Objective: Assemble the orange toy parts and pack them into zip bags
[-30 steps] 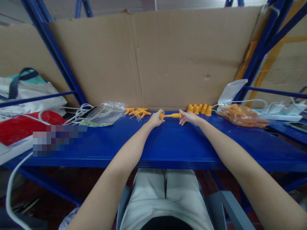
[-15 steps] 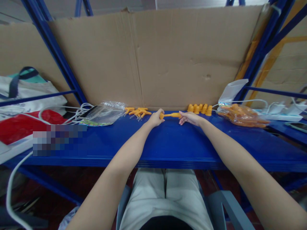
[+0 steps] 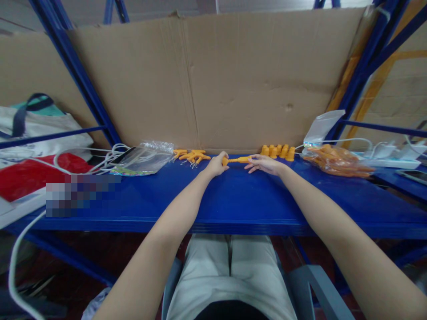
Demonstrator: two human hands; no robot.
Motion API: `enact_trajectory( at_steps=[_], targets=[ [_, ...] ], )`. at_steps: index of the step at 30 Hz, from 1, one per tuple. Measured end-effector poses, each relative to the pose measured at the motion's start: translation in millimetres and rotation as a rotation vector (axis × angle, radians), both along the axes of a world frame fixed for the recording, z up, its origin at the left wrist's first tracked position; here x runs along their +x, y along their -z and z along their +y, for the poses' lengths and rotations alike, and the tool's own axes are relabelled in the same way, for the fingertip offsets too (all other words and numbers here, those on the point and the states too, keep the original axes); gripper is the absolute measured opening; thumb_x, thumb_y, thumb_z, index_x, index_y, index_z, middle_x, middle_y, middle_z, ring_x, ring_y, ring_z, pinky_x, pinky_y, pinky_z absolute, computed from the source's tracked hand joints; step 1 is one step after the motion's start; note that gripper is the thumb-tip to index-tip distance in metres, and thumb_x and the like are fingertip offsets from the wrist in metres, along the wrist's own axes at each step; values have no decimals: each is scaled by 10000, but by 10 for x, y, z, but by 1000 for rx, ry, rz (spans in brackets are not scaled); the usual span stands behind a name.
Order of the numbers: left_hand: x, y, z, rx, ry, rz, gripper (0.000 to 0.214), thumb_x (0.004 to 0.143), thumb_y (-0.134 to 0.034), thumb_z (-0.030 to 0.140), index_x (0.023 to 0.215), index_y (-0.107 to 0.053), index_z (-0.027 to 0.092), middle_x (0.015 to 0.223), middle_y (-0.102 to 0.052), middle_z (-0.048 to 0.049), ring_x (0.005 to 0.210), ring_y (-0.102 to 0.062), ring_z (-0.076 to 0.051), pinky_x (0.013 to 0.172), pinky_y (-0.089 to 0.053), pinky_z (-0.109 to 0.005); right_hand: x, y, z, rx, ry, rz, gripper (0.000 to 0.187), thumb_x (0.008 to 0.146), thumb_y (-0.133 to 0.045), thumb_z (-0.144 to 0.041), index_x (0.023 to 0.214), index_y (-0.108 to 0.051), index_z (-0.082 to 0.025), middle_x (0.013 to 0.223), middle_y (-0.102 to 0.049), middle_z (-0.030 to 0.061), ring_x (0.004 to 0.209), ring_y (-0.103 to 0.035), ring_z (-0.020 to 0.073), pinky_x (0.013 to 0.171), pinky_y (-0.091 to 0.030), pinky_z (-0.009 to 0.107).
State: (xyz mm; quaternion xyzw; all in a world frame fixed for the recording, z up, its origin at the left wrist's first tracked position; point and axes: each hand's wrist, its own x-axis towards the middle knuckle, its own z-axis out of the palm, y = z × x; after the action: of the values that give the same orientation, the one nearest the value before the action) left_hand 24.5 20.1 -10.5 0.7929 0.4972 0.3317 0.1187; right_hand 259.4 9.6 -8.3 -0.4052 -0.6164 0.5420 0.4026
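Note:
Between my hands, a slim orange plastic corkscrew [image 3: 238, 159] lies level just above the blue table, its middle ribbed like a spiral. My left hand [image 3: 218, 164] is closed round its wider left end, which the fingers partly cover. At the right end, the thumb and forefinger of my right hand [image 3: 265, 164] touch the piece while the other fingers stretch out. Left of my hands lies a small pile of orange handles [image 3: 195, 156] with metal spirals. Several orange cup-shaped caps [image 3: 278, 151] stand in rows behind my right hand.
A clear bag of orange parts [image 3: 333, 161] lies on the right near a white power strip [image 3: 390, 162]. On the left are a clear plastic bag [image 3: 147, 159], white cables and a red bag [image 3: 36, 175]. A cardboard sheet [image 3: 233, 84] walls off the back.
The fingers of my right hand have shifted left and spread a little along the corkscrew's end. My left hand keeps its place and grip.

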Motion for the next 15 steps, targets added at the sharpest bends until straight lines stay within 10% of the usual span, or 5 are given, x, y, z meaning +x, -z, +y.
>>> enact_trajectory(
  at_steps=[15],
  targets=[
    [-6, 34, 47, 7, 7, 2, 388, 652, -749, 91, 926, -508, 220, 615, -467, 95, 606, -484, -116, 663, -404, -245, -37, 0, 58, -38, 66, -99, 386, 930, -527, -463, 885, -639, -97, 685, -703, 115, 607, -686, 169, 598, -598, 258]
  ],
)
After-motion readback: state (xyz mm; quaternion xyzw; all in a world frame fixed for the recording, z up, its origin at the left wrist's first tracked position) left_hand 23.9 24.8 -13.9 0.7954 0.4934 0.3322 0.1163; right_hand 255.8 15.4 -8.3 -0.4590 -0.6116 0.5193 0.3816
